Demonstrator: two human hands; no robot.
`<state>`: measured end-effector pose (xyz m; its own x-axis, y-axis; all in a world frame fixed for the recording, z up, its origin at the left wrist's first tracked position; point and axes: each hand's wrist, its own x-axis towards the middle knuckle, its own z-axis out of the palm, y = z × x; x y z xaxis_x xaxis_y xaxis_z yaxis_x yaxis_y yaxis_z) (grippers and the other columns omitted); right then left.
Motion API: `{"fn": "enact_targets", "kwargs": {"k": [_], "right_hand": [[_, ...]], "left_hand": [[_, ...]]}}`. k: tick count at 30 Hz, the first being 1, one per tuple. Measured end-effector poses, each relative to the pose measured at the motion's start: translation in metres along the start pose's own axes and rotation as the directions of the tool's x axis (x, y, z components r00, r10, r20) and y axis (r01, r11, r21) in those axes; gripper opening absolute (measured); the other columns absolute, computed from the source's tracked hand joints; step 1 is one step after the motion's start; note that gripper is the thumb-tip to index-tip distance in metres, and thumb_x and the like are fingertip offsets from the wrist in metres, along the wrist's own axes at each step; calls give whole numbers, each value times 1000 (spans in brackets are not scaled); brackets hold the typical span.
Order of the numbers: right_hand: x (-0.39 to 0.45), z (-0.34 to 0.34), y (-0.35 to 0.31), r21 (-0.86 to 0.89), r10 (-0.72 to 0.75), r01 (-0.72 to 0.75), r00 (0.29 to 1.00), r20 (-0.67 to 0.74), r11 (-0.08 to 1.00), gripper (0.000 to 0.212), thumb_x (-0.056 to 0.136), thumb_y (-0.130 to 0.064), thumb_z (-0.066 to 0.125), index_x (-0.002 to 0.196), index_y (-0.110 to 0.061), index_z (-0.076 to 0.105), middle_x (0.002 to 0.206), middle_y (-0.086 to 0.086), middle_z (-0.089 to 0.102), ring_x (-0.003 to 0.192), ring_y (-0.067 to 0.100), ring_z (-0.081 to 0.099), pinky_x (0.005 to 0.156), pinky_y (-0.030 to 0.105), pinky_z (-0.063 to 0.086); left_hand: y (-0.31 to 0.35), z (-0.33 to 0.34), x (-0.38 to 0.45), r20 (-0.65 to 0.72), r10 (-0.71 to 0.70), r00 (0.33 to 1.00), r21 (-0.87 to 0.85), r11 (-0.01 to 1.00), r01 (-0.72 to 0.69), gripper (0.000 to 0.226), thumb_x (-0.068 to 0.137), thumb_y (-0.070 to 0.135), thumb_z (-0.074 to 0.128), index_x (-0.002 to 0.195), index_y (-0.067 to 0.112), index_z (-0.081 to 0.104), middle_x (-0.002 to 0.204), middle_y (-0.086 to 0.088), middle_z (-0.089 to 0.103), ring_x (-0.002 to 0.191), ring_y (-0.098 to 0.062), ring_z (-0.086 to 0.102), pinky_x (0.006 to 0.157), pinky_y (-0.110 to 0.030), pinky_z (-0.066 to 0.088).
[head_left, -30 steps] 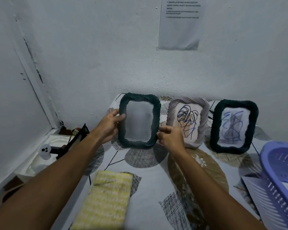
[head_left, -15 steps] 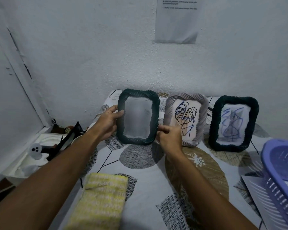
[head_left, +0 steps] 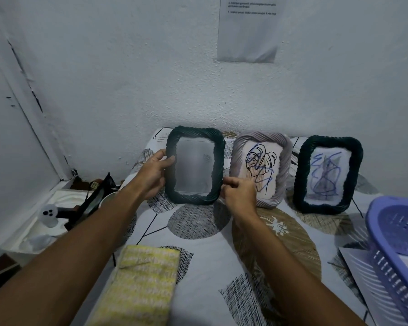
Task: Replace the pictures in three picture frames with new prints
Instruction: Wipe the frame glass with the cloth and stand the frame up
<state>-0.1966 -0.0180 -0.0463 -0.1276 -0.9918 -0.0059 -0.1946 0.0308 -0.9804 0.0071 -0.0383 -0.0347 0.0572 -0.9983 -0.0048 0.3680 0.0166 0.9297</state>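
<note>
Dark green and rope-textured, the left frame (head_left: 194, 166) stands upright at the back of the patterned tablecloth (head_left: 198, 250), held between both hands in the single head view. Its window looks blank and grey, with no drawing to be made out. The left hand (head_left: 154, 175) grips its left edge, thumb laid on the front and fingers hidden behind; the right hand (head_left: 239, 193) pinches the lower right edge with curled fingers. Just beside it stands the grey frame (head_left: 260, 169) with a black leaf line drawing, partly covered by the right hand, and farther right the second dark frame (head_left: 328, 174) with a blue scribble. A purple basket (head_left: 396, 243) sits at the right edge and a yellow cloth (head_left: 141, 285) lies in front. I judge the step in hand to be handling the first frame, either seating it or taking it up. Whether it needs a print cannot be told; next, turning it to reach the back would call for a steady two-handed hold clear of its neighbour.
</note>
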Motion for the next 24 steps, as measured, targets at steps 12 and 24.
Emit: {"fn": "enact_targets", "kwargs": {"k": [12,24], "right_hand": [[0,3,0,-45,-18,19,1000,1,999,30,88,6,57,116,-1,65,112,13,69,101,24,66,88,40,57],[-2,1,-3,-75,-31,34,999,37,997,31,90,7,54,119,1,64,116,13,68,102,23,65,89,39,56]], "left_hand": [[1,-1,2,-6,3,1000,11,1000,-3,19,96,6,47,110,16,56,101,-8,67,90,-19,64,81,-35,56],[6,1,-3,-10,-26,1000,31,999,27,24,97,7,46,119,14,53,105,-9,66,93,-21,63,82,-36,53]]}}
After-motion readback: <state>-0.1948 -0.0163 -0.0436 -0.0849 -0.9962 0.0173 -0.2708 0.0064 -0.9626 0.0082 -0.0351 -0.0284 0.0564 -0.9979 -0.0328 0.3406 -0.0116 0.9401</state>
